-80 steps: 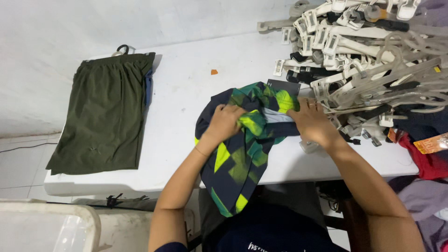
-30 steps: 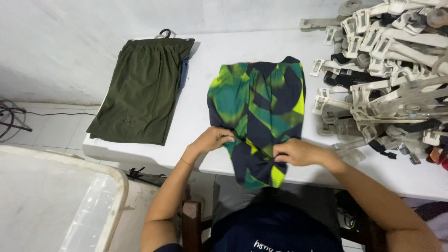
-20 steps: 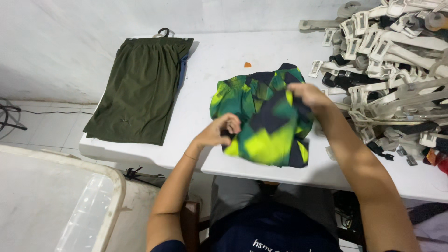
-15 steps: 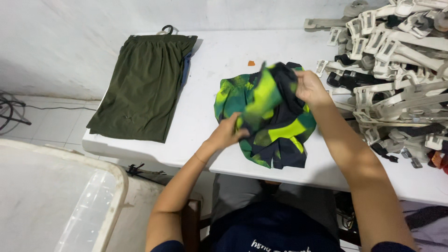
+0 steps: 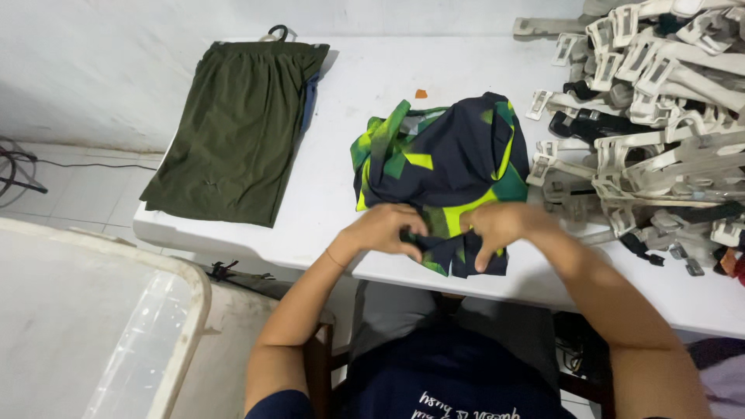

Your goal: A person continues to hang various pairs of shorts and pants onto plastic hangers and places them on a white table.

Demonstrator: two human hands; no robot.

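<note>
- Right now my left hand (image 5: pixel 382 231) and my right hand (image 5: pixel 499 229) are both at the near edge of the patterned shorts (image 5: pixel 442 167).
- The shorts are dark blue with green and yellow shapes, and they lie bunched up in the middle of the white worktop (image 5: pixel 341 194).
- My left fingers (image 5: pixel 410 233) are curled shut, pinching the cloth at the near hem.
- My right fingers (image 5: pixel 479 252) are bent down and closed on the same hem, just beside the left ones.
- The two hands are very close, with only a small bit of cloth between them.
- Olive green shorts (image 5: pixel 237 128) lie flat on the left part of the worktop, well apart from my hands.
- A dark hanger hook (image 5: pixel 277 32) pokes out at their far end.
- A big pile of pale plastic clip hangers (image 5: pixel 660 101) sits on the right, touching the patterned shorts.
- A tiny orange scrap (image 5: pixel 421 94) lies just past the patterned shorts.
- A clear plastic bin (image 5: pixel 93 326) stands on the floor to the left, below the worktop.
</note>
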